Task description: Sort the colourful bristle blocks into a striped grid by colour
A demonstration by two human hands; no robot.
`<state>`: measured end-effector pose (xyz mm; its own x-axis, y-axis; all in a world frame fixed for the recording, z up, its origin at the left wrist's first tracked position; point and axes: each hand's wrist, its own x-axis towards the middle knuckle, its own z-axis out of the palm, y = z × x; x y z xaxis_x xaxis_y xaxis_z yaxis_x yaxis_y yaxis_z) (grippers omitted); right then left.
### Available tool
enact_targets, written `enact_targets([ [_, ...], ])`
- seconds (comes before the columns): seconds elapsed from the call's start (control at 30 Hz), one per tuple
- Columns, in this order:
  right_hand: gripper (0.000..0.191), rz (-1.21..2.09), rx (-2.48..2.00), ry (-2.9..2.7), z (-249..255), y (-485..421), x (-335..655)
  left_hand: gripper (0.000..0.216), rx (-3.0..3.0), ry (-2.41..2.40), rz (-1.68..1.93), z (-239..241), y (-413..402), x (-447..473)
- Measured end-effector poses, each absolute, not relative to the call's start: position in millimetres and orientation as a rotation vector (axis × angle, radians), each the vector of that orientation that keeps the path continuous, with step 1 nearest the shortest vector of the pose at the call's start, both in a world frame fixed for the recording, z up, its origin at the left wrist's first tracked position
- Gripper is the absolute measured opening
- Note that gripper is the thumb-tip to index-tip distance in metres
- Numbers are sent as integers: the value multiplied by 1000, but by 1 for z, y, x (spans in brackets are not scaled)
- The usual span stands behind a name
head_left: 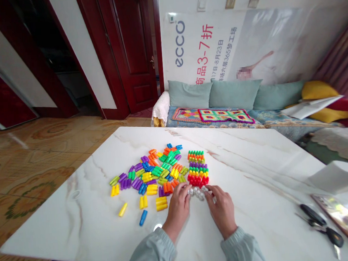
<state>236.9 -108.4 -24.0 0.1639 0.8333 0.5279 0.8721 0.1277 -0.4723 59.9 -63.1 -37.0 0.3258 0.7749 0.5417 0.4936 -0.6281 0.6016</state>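
Small white round-topped pieces (199, 193) sit in a loose, uneven row on the white marble-look table. My left hand (177, 207) has its fingers curled in on the left end of these pieces. At the other end, my right hand (221, 208) pinches around a white piece with thumb and index finger. Directly beyond my fingertips is a row of red pieces (198, 180). Behind it stands a neat block of coloured rows (198, 164) in yellow, green, purple and orange. Left of my left hand lies a scattered pile of coloured plastic pegs (156, 171), many joined in short groups.
A yellow peg (123, 209) and a blue peg (143, 217) lie apart on the table (92, 209). Keys (321, 223), a phone-like flat object (346, 221) and a white paper roll (340, 175) are at the right. A sofa with cushions (234, 94) stands beyond.
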Motion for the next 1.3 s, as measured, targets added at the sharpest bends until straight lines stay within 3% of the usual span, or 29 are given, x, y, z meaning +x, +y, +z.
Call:
enact_targets([
  [1.3, 19, -249, -1607, -1680, -21, -107, 230, 39, 2261, 1186, 1237, -40, -62, 61],
])
